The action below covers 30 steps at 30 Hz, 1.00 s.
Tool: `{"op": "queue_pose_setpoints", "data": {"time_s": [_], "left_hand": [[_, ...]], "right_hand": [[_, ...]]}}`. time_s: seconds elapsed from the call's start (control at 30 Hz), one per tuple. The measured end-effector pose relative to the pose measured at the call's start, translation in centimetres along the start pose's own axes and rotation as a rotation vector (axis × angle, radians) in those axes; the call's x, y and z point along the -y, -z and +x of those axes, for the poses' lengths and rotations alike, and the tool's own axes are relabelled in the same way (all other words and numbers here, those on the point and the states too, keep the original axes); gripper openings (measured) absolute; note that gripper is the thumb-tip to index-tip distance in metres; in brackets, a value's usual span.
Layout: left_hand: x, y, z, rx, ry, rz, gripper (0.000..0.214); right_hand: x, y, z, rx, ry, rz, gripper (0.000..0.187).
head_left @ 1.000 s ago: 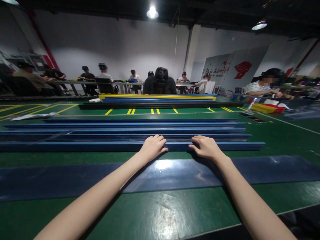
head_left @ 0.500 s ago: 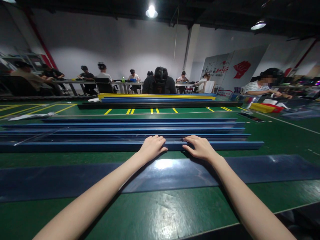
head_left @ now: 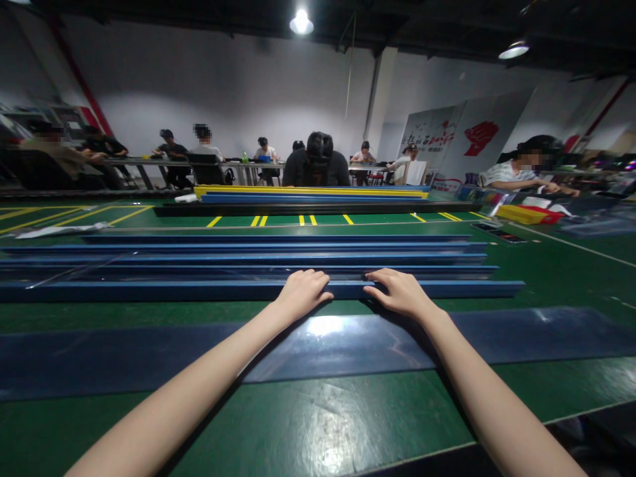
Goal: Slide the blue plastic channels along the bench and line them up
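My left hand [head_left: 304,291] is closed over the nearest long blue strip [head_left: 462,289], its fingers over the top edge and its thumb along the near side. A short way to the right, my right hand [head_left: 395,291] grips the same strip, thumb in front and fingers behind. This strip looks like a channel-shaped profile lying on the green table [head_left: 318,411]. Behind it several similar blue strips [head_left: 278,258] lie parallel. Under my forearms a flat, glossy, clear bluish sheet [head_left: 338,344] stretches across the table.
Beyond the blue strips lie a yellow strip [head_left: 308,191] and a black strip [head_left: 318,210]. Phones [head_left: 498,232] and a yellow tray [head_left: 519,214] are at the right. A person [head_left: 315,162] sits across the table; several others sit farther back. White paper [head_left: 62,229] lies at left.
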<state>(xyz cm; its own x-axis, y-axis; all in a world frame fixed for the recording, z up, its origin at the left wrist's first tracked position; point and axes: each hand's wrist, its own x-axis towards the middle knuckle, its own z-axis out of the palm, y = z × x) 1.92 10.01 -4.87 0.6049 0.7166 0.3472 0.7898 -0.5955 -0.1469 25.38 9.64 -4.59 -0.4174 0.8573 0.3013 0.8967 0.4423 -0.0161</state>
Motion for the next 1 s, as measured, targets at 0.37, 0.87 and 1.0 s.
{"op": "queue_pose_setpoints", "data": {"time_s": [0.37, 0.87, 1.0], "left_hand": [[0.03, -0.14, 0.0, -0.01, -0.004, 0.008, 0.023], [0.17, -0.13, 0.05, 0.024, -0.004, 0.002, 0.025], [0.21, -0.24, -0.03, 0.016, -0.006, 0.0, 0.025]], "right_hand": [[-0.01, -0.01, -0.02, -0.006, 0.016, -0.023, 0.04], [-0.07, -0.09, 0.01, -0.003, 0.024, -0.032, 0.041], [-0.08, -0.1, -0.03, -0.001, 0.02, -0.034, 0.041]]}}
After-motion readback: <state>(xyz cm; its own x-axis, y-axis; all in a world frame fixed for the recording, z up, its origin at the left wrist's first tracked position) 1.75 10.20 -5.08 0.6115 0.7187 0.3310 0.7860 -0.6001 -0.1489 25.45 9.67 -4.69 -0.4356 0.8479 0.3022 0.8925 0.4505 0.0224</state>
